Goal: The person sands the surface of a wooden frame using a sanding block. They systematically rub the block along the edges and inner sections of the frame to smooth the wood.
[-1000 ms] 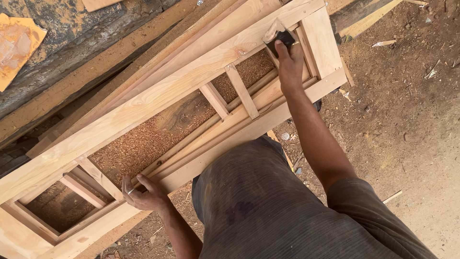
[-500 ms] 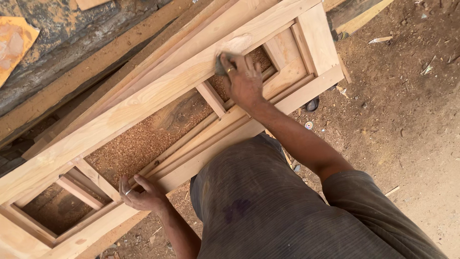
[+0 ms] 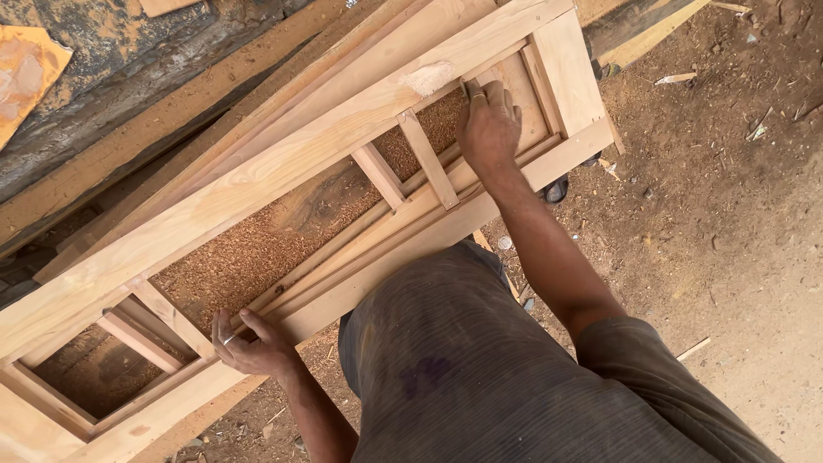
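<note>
A long pale wooden frame (image 3: 257, 184) with cross bars lies slantwise in front of me. My right hand (image 3: 489, 127) presses down on the inner edge near its far right end. A small dark pad (image 3: 471, 87) sticks out from under the fingers and is mostly hidden. A lighter rubbed patch (image 3: 426, 77) shows on the long rail just left of that hand. My left hand (image 3: 251, 345) grips the near rail at the lower left, fingers hooked over its inner edge.
Sawdust (image 3: 249, 257) fills the openings under the frame. Rough planks and a dark beam (image 3: 129, 77) lie beyond it at the upper left, beside an orange board (image 3: 26, 73). The dirt floor (image 3: 729, 214) on the right holds wood scraps. A small dark object (image 3: 556, 189) lies under the frame's edge.
My right hand slid left along the frame from its far end, then came back towards the right. My left hand has kept its grip on the near rail.
</note>
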